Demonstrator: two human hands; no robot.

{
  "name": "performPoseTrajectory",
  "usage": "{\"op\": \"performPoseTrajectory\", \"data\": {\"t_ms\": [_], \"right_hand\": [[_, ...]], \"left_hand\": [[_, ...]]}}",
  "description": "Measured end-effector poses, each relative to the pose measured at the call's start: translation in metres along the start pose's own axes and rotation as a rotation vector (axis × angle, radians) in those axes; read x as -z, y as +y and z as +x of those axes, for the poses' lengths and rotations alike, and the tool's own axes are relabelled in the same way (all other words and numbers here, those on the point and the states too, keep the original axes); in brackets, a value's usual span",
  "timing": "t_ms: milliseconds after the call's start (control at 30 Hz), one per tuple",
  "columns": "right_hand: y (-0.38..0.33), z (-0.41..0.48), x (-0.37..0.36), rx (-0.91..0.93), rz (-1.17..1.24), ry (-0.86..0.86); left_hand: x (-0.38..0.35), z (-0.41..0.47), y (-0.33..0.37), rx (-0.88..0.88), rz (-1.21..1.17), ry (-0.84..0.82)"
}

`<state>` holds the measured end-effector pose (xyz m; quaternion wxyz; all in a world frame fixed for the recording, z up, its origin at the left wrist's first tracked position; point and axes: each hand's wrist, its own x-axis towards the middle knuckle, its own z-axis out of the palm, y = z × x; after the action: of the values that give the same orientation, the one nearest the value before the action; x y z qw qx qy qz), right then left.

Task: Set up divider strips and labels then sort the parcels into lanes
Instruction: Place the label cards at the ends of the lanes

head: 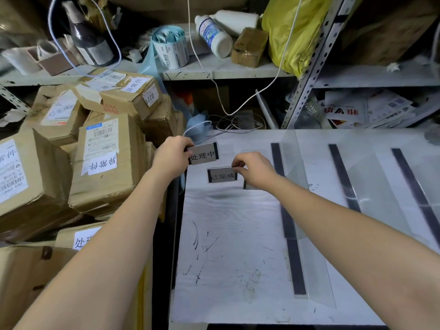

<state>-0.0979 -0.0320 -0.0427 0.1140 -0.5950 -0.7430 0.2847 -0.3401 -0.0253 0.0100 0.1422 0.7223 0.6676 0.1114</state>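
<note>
Parcels (95, 144) wait unsorted left of the table (226, 258), strips (289, 222) already down — labelling step. Left hand (171, 156) pinches one label (204, 154); right hand (256, 170) pinches another (222, 175) — next, seat each by its lane.

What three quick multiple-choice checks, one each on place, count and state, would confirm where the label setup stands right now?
1. Where are the parcels?
A. Piled left of the table
B. In the lanes
C. On the top shelf

2. How many dark strips lie on the table?
A. One
B. Three
C. Five

3. What is the left hand doing?
A. Resting open
B. Pinching a label
C. Lifting a parcel

Answers: 1 A, the boxes are stacked beside the table's left edge. 2 B, three parallel strips show. 3 B, its fingers grip the label's left end, while the right hand pinches a second label.
</note>
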Motion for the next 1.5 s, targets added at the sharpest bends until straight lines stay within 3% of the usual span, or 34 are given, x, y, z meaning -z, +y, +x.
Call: {"op": "performPoseTrajectory", "data": {"t_ms": [333, 700, 1067, 1267, 1500], "right_hand": [[-0.013, -0.065, 0.043, 0.016, -0.02, 0.1], [0.009, -0.145, 0.113, 0.123, 0.058, 0.264], [0.109, -0.238, 0.209, 0.251, 0.122, 0.427], [0.182, -0.282, 0.257, 0.156, 0.095, 0.48], [0.247, -0.299, 0.278, 0.04, 0.104, 0.491]], "left_hand": [[0.034, -0.026, 0.047, -0.136, -0.153, 0.079], [0.067, -0.069, 0.128, -0.232, -0.11, 0.266], [0.057, -0.11, 0.278, -0.227, 0.015, 0.357], [0.021, -0.112, 0.359, -0.255, -0.003, 0.309], [-0.03, -0.093, 0.4, -0.244, 0.058, 0.192]]}}
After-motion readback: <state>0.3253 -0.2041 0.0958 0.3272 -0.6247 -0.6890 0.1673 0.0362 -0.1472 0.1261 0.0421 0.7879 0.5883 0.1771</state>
